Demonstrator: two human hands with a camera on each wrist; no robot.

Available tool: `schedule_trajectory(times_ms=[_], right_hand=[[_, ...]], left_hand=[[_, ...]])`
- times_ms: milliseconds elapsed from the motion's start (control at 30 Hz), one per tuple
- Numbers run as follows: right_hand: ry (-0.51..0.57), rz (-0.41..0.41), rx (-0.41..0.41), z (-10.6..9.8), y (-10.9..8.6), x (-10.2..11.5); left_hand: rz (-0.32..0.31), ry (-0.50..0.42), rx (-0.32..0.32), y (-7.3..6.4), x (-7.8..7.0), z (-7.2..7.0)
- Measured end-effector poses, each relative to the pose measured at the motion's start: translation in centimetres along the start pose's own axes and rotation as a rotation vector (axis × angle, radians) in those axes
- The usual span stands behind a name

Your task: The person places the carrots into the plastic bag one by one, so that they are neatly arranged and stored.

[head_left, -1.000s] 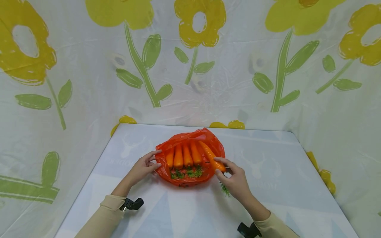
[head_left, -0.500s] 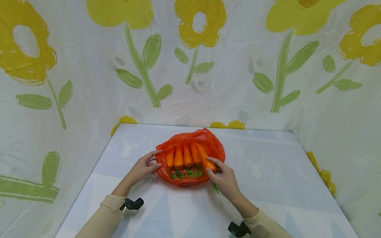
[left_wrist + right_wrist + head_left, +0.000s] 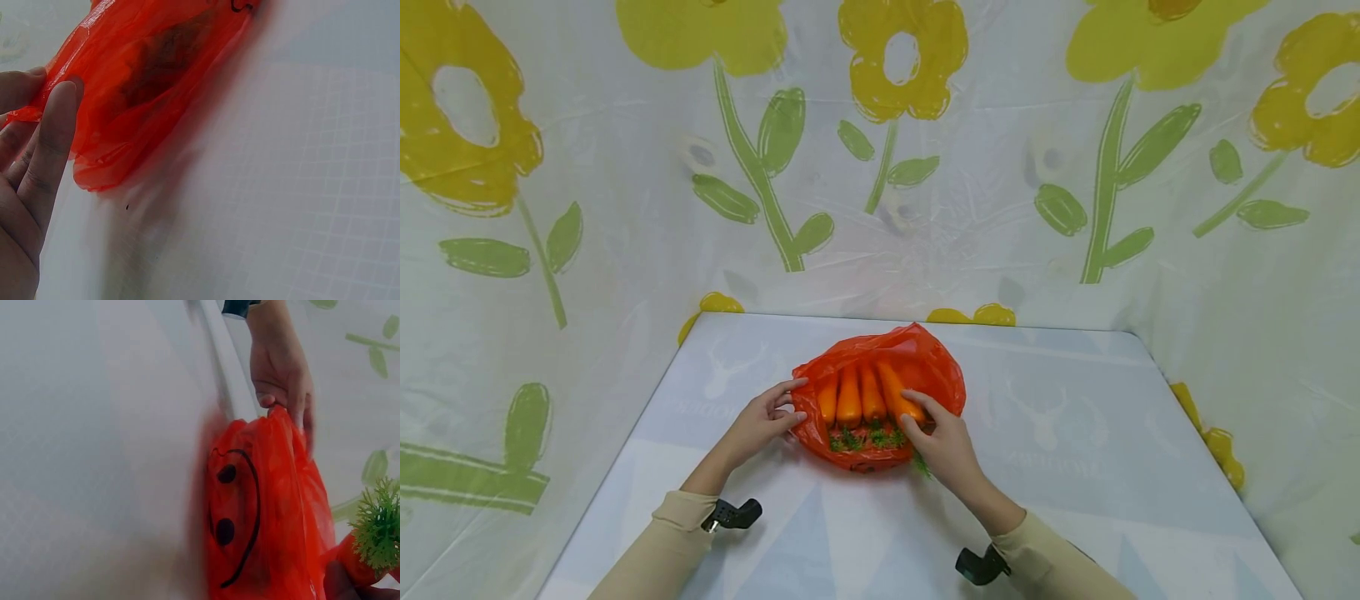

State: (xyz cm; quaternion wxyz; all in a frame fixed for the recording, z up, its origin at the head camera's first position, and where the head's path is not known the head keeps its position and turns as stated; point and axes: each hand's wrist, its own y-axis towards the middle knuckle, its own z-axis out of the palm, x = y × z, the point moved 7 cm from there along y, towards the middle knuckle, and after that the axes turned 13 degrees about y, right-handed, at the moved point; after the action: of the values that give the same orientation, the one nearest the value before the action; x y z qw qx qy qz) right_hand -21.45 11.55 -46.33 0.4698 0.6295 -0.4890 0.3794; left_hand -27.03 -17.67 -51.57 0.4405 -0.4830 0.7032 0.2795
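Note:
A red plastic bag [image 3: 936, 371] lies with its mouth wide, holding several orange carrots [image 3: 848, 404] side by side, their green tops toward me. My left hand [image 3: 758, 427] pinches the bag's left rim; in the left wrist view thumb and fingers have the thin red film [image 3: 100, 144] between them. At the bag's right side my right hand [image 3: 949, 454] grips one more carrot [image 3: 891, 387] near its thick end. That carrot slants over the row, tip inside the bag and pointing away. Its leafy green top [image 3: 381, 525] shows in the right wrist view beside the fingertips [image 3: 337, 584].
The bag rests on a white table [image 3: 1060, 467] with pale blue print. Behind it and at both sides hangs a flowered curtain [image 3: 985, 200]. Black markings [image 3: 226, 531] show on the bag's near side. Each wrist wears a black camera [image 3: 981, 567].
My right hand has moved left with its carrot, from the bag's right edge to over the rightmost carrots in the row. The left hand stays at the rim.

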Motion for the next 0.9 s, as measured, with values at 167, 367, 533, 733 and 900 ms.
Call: schedule_trajectory(times_ms=[167, 367, 533, 733, 900], right_hand=[[-0.004, 0.008, -0.006, 0.5, 0.8, -0.1], [-0.049, 0.033, -0.023, 0.8, 1.6, -0.6], [-0.071, 0.039, -0.034, 1.0, 2.4, -0.9], [-0.071, 0.044, -0.038, 1.2, 3.3, -1.1], [-0.097, 0.076, -0.051, 0.8, 4.1, -1.7]], left_hand=[[0.013, 0.005, 0.002, 0.0, -0.1, 0.0], [0.000, 0.015, -0.002, -0.1, -0.1, 0.0], [0.000, 0.019, 0.001, -0.1, -0.1, 0.0], [0.011, 0.008, 0.006, 0.0, -0.2, 0.0], [-0.009, 0.013, 0.001, 0.0, 0.1, 0.0]])
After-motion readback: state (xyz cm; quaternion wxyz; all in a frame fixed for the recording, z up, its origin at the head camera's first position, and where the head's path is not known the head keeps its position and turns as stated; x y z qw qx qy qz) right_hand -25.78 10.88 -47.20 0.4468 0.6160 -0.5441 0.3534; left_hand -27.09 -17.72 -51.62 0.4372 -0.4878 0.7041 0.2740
